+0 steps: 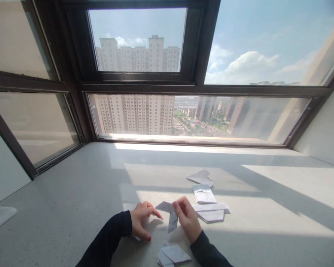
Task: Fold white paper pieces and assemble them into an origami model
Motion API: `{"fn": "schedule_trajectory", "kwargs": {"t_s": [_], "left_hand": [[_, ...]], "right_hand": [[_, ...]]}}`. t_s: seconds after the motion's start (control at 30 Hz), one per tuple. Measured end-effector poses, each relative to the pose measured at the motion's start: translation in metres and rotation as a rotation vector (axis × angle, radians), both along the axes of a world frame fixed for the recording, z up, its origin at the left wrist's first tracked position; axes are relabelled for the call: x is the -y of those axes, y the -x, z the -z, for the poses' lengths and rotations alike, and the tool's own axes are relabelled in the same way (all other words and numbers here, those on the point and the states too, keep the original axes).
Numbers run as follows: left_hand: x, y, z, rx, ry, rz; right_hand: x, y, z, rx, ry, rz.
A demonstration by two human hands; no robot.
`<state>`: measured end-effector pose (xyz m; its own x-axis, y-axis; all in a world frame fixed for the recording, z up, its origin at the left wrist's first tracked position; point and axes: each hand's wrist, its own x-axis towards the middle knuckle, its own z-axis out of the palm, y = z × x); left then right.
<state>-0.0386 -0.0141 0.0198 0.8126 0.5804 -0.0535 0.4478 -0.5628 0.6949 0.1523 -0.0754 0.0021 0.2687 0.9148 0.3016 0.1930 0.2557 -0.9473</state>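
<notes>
My right hand (188,219) pinches a small folded white paper piece (169,214) and holds it just above the pale window ledge (72,193). My left hand (141,219) is beside it on the left, fingers curled, its fingertips touching the left tip of the same paper and its lower fingers resting on the ledge. Both arms wear dark sleeves. Below the hands lies a folded paper shape (173,256).
Beyond the hands lie more folded papers: one (200,177) farthest out, one (203,194) in the middle, and a flat stack (211,212) right of my right hand. A dark-framed window (195,87) rises behind the ledge. A white wall (325,129) closes the right side.
</notes>
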Motion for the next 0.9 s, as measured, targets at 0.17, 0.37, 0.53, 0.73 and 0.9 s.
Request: {"fn": "schedule_trajectory", "kwargs": {"t_s": [0.17, 0.37, 0.53, 0.73, 0.9], "left_hand": [[-0.006, 0.005, 0.004, -0.042, 0.061, -0.015], [-0.008, -0.003, 0.003, -0.151, -0.162, -0.226], [-0.003, -0.007, -0.006, -0.319, -0.35, -0.373], [-0.003, -0.01, -0.011, -0.337, -0.276, -0.321], [-0.005, -0.016, -0.002, -0.253, -0.265, -0.342]], "right_hand": [[0.0, 0.006, -0.003, -0.173, 0.085, -0.068], [-0.001, 0.007, -0.004, -0.213, 0.127, -0.121], [0.001, 0.007, -0.004, -0.169, 0.141, -0.207], [0.003, 0.011, -0.009, -0.163, 0.125, -0.117], [0.002, 0.009, -0.01, -0.197, 0.162, -0.152]]}}
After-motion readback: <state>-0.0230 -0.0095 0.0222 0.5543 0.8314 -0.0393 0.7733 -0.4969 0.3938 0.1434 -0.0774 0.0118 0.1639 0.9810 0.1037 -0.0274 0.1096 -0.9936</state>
